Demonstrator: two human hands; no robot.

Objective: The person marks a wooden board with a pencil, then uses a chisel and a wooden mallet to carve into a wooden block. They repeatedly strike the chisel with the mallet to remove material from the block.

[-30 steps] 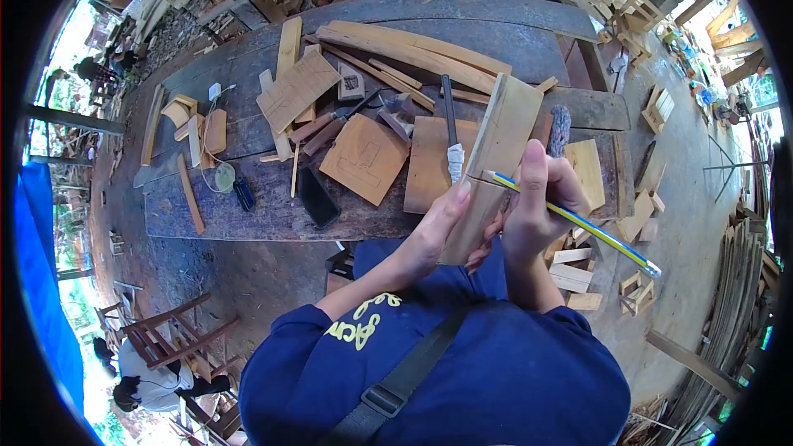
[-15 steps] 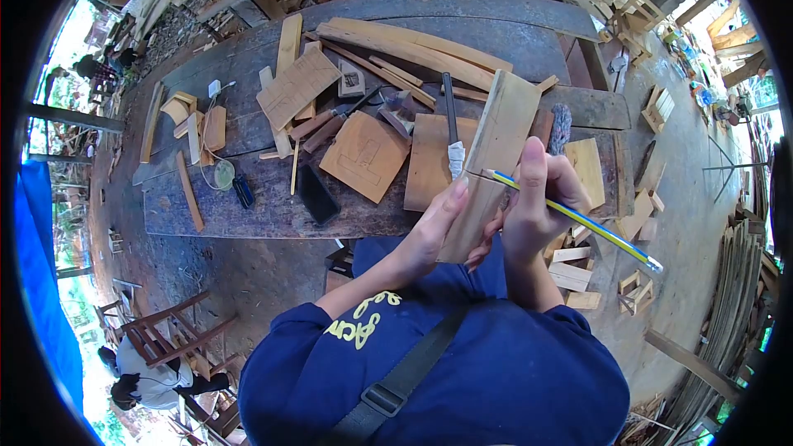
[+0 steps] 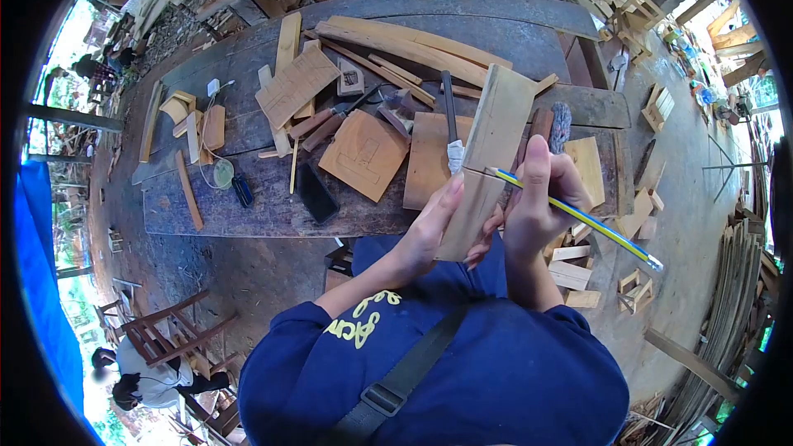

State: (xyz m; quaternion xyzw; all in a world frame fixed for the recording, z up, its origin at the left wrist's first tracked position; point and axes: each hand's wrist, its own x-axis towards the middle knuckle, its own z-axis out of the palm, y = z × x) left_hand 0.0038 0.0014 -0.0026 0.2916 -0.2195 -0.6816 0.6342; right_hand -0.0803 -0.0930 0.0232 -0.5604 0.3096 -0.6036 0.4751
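A light wooden board is held up at a slant in front of my chest, with a dark line across its face. My left hand grips its left edge, thumb on top. Between thumb and fingers, my right hand pinches a yellow-and-blue pencil, its tip at the line. Some right fingers reach behind the board's right edge. Below lie a square wooden block with pencil lines on it, and a black phone.
A dark wooden workbench bears several wood pieces, a long-handled tool with a white-wrapped end, and a white cable. Small wooden frames lie on the floor at right. A person is at lower left beside a wooden chair.
The board has turned slightly, showing its face wider, and sits a little higher. The pencil tip remains by the marked line.
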